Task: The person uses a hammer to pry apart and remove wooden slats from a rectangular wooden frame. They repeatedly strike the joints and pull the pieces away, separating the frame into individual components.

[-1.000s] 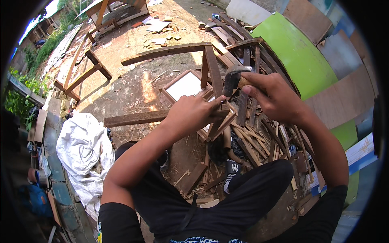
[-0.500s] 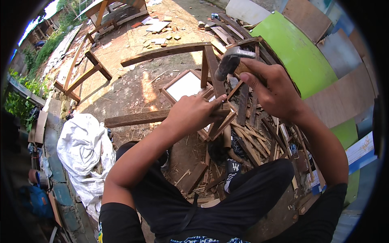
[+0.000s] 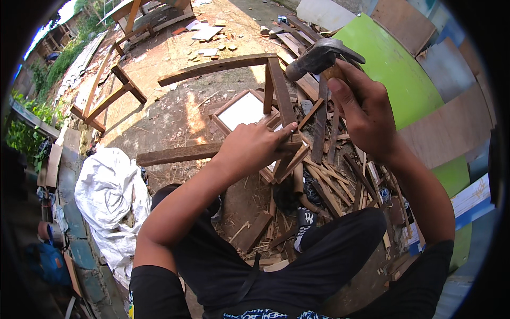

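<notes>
Outdoor yard, bare dirt ground [image 3: 175, 114] strewn with offcuts and shavings; sunlit.

Hammer [image 3: 319, 57]: metal head, raised high over the woodwork at upper centre, well clear of it. Right hand [image 3: 364, 109] wrapped in a closed fist round its handle, just under the head; the handle itself is mostly hidden by the fingers.

Frame [image 3: 241, 111]: small wooden frame with a pale panel, lying flat on the ground below and left of the hammer. Dark slats [image 3: 280, 95] stand and lean across its right side.

Left hand [image 3: 255, 149]: laid palm down on the slats at the frame's lower right corner, fingers together and stretched toward the right, thumb and fingertips pinched close at the wood. Whether a nail sits between them cannot be told.

Beam [image 3: 175, 154]: long dark timber running left from under the left hand.

Scrap pile [image 3: 329, 175]: sticks and laths heaped right of the frame, beneath the right forearm.

Green board [image 3: 393, 80]: large, rounded, leaning behind the right hand.

White sack [image 3: 109, 191]: crumpled, on the ground at the left.

Wooden trestle [image 3: 109, 95]: further left, upper ground.

Person's legs in black trousers at the lower edge.
</notes>
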A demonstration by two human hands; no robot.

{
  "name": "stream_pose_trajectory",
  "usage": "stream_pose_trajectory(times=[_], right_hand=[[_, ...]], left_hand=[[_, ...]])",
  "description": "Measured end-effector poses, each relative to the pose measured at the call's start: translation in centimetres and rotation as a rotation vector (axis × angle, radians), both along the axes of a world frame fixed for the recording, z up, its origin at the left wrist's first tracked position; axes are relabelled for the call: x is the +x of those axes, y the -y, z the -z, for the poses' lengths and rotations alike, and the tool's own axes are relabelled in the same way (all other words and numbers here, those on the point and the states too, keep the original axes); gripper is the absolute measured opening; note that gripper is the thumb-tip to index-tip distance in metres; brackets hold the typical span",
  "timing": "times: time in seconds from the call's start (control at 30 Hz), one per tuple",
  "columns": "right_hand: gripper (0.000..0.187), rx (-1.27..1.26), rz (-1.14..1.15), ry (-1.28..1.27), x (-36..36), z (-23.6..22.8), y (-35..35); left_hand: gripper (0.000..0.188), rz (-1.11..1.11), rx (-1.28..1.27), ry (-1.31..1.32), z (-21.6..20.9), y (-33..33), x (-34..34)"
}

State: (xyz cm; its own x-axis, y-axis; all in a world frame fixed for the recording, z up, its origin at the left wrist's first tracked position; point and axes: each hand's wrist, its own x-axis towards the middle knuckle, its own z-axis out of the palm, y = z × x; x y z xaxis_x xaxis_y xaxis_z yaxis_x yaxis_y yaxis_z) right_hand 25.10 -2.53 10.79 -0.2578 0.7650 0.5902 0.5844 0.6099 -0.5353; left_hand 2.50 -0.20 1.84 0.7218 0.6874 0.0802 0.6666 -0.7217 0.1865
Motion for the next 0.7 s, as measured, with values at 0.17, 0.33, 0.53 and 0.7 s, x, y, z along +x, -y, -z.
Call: stream_pose_trajectory(times=[0.17, 0.33, 0.53, 0.7], right_hand=[[0.021, -0.354, -0.164, 0.397, 0.7, 0.1, 0.8], [0.018, -0.077, -0.127, 0.143, 0.0, -1.5, -0.5], [0.02, -0.331, -0.086, 0.255, 0.4, 0.0, 0.6], [0.02, -0.105, -0.096, 0.251, 0.2, -0.9, -0.6]], left_hand=[[0.057, 0.007, 0.097, 0.082, 1.1, -0.2, -0.5], [0.055, 0.001, 0.14, 0.115, 1.2, -0.1, -0.3], [0.062, -0.002, -0.054, -0.05, 0.1, -0.1, -0.4], [0.059, 0.002, 0.08, 0.072, 0.7, 0.1, -0.5]])
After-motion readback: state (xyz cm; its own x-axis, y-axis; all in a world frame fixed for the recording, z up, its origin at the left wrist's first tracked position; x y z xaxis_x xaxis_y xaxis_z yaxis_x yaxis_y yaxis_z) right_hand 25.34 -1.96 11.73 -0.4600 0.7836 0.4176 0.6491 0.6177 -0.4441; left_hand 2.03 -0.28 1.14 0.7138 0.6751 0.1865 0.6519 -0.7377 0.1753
